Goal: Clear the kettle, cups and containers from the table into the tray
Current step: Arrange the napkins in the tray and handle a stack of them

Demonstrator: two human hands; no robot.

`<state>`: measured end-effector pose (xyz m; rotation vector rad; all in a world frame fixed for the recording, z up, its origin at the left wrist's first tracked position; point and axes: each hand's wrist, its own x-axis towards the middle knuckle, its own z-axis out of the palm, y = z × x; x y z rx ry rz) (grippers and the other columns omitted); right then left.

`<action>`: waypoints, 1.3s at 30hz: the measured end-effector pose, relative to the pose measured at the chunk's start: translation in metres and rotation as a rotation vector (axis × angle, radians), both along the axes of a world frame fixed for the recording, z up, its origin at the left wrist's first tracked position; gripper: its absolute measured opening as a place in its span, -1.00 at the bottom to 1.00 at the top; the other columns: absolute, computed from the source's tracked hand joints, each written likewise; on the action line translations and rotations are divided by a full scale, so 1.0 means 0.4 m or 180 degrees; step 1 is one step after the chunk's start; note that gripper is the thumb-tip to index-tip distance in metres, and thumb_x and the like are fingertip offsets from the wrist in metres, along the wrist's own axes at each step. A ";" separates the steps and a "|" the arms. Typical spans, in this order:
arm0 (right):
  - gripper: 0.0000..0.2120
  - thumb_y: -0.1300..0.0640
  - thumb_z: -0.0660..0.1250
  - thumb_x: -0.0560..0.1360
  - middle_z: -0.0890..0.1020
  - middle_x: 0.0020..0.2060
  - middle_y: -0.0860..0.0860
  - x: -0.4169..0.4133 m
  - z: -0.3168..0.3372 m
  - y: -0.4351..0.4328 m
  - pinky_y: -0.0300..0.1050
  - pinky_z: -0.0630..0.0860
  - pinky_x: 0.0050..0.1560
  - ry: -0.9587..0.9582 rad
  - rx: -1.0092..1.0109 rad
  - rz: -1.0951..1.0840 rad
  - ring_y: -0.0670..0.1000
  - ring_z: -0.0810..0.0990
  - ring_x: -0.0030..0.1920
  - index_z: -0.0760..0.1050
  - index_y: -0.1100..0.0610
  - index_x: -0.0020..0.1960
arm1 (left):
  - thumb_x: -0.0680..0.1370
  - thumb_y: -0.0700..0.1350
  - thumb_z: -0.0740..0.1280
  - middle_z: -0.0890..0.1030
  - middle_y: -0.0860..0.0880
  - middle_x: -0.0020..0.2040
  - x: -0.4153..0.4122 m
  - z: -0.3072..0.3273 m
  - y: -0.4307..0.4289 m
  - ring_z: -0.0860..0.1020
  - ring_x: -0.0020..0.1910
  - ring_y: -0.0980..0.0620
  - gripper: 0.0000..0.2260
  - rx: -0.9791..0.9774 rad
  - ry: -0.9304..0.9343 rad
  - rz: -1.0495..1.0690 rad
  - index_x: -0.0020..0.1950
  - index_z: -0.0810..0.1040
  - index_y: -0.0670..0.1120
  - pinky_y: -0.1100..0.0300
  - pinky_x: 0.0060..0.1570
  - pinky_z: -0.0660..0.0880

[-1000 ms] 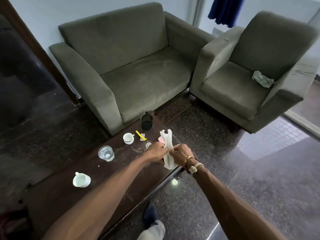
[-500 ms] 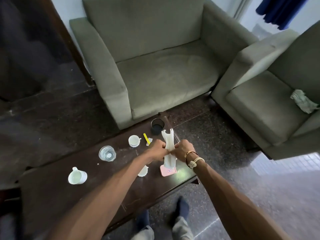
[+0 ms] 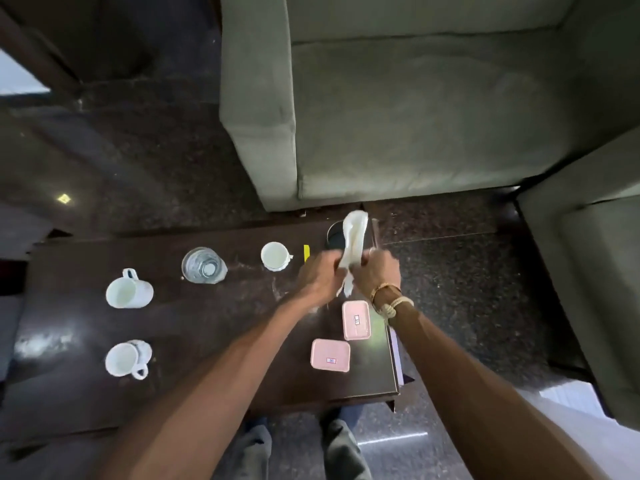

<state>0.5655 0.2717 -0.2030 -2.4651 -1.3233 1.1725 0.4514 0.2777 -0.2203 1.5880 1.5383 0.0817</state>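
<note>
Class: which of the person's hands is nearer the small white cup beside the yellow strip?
Left. The left hand sits just right of the cup, gripping the white cloth; the right hand grips it too, farther right, beyond the cloth.

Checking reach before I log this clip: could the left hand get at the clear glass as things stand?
Probably not yet: the left hand grips the white cloth together with the right hand. The glass itself stands uncovered, with bare table around it.
</note>
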 end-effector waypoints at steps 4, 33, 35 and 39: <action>-0.88 0.13 0.33 0.46 0.69 -0.06 0.18 0.026 -0.021 0.099 -0.06 0.48 -0.10 -0.0061 0.0590 -0.0024 0.24 0.63 -0.01 0.63 0.11 -0.08 | 0.55 -0.03 0.34 0.70 -0.08 -0.11 0.040 -0.020 0.099 0.62 -0.11 -0.18 -0.88 0.0812 -0.0097 0.0321 0.05 0.62 0.03 0.14 -0.30 0.30; -0.80 -0.03 0.27 0.56 0.67 -0.14 0.15 0.045 -0.187 0.118 -0.11 0.28 -0.22 -0.0284 0.0993 0.0011 0.19 0.56 -0.17 0.47 0.07 -0.15 | 0.50 0.02 0.39 0.67 -0.08 -0.22 0.047 -0.195 0.148 0.62 -0.23 -0.10 -0.79 0.1016 0.0104 0.0898 -0.11 0.60 -0.13 0.10 -0.24 0.51; -0.79 -0.01 0.26 0.56 0.67 -0.10 0.18 0.045 -0.200 0.114 -0.10 0.30 -0.20 -0.0326 0.0956 0.0034 0.26 0.61 -0.07 0.54 0.12 -0.06 | 0.52 0.00 0.38 0.68 -0.11 -0.19 0.045 -0.204 0.145 0.62 -0.20 -0.14 -0.79 0.1056 0.0162 0.0833 -0.09 0.61 -0.16 0.12 -0.26 0.46; -0.79 0.02 0.27 0.55 0.67 -0.08 0.17 0.044 -0.235 0.106 -0.12 0.30 -0.19 -0.0329 0.0817 0.0074 0.24 0.61 -0.03 0.55 0.16 -0.01 | 0.54 -0.01 0.37 0.67 -0.16 -0.14 0.046 -0.234 0.141 0.61 -0.13 -0.20 -0.77 0.1024 0.0311 0.0750 -0.05 0.60 -0.18 0.11 -0.23 0.39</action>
